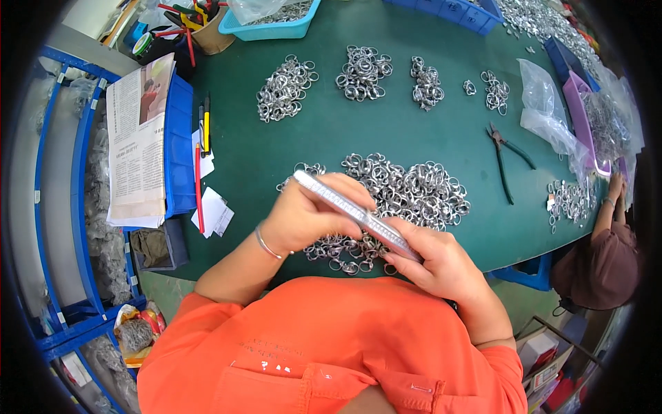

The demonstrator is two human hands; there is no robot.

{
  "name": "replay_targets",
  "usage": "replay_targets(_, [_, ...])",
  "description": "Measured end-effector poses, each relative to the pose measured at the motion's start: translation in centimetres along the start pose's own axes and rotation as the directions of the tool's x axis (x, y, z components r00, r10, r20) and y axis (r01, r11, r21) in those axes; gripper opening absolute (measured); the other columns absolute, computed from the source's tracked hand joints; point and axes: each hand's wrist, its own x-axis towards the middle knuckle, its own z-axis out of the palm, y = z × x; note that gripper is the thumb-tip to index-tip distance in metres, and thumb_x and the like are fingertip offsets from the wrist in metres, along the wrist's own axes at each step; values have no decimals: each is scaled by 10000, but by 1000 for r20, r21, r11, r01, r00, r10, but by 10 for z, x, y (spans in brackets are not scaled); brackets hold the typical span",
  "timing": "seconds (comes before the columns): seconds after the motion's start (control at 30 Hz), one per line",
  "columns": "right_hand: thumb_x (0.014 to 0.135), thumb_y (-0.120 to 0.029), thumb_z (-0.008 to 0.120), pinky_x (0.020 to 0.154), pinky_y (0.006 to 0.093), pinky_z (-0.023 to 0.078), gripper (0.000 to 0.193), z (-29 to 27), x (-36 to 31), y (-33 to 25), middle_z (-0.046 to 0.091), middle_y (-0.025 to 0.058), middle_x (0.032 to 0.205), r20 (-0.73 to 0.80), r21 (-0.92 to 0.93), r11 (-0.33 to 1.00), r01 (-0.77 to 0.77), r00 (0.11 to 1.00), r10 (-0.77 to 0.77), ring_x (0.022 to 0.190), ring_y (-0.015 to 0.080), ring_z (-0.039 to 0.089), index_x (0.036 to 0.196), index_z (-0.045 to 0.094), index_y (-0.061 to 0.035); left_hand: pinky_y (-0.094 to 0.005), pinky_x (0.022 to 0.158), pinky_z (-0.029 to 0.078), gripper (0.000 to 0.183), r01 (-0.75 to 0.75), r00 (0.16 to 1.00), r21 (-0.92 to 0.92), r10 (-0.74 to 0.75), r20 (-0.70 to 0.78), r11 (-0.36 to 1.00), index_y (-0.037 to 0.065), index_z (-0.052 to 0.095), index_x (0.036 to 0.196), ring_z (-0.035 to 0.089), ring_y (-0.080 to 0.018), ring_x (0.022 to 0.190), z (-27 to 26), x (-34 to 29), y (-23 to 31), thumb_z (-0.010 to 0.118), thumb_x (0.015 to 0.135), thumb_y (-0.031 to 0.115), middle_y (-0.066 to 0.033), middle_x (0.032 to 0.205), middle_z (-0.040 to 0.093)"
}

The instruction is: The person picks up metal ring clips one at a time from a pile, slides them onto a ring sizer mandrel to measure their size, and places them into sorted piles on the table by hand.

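Note:
A long tapered metal ring sizing stick (338,200) with a marked scale is held slantwise over the table, its far end up and to the left. My right hand (438,259) grips its lower end between thumb and fingers. Around its middle, the fingers of my left hand (307,214) are curled, thumb below; whether a small ring sits between them I cannot make out. Right beneath both hands spreads a large heap of silver-coloured metal rings (420,193), partly hidden by the hands and stick.
Smaller ring piles (286,90) line the far side of the green table (276,148). Green-handled pliers (502,159) lie to the right. Left are a blue bin (181,145) with newspaper (138,138) and pens (205,131). A person in brown (600,265) sits at the right edge.

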Motion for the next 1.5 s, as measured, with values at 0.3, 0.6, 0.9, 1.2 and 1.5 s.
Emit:
replay_targets(0.3, [768,-116,641,600,364,501,430,-1,-1,2,627,139,841,12,-105,993,62,998,-62,709,310,621,1173,506,-67,-259,679,465,327,-3,992,213,-23,124,977,8,658,898,572,-167,801,9,0,-4,794,601,26,-114,881,605])
replay_targets(0.6, [820,-138,598,617,330,483,379,-15,-11,5,621,121,811,129,109,968,-224,969,210,678,248,619,1181,493,-91,-218,598,460,257,95,963,-272,-158,-218,958,-29,580,954,554,-133,701,3,2,-6,623,701,-38,-106,930,575])
replay_targets(0.9, [896,-180,512,332,235,373,284,-76,-10,33,491,19,617,-163,767,609,-201,858,487,364,92,432,1114,455,-8,-166,546,429,242,76,940,121,-31,-339,990,-27,562,1027,529,-57,662,0,2,2,605,789,-37,-61,879,597])
replay_targets(1.2, [890,-237,489,394,284,419,306,-137,1,68,504,58,651,-286,895,447,-11,754,591,431,128,452,1063,469,15,-165,518,401,86,20,935,311,92,-342,950,-30,594,896,505,-52,604,0,-5,3,585,811,-17,-31,825,564])
replay_targets(1.5, [889,-192,490,318,224,345,352,-97,-16,36,497,46,618,-315,783,619,-67,815,486,331,104,394,1181,444,-1,-218,613,431,107,-31,954,741,241,-178,671,-13,609,897,547,-117,715,-17,18,6,569,800,-35,-58,852,574])
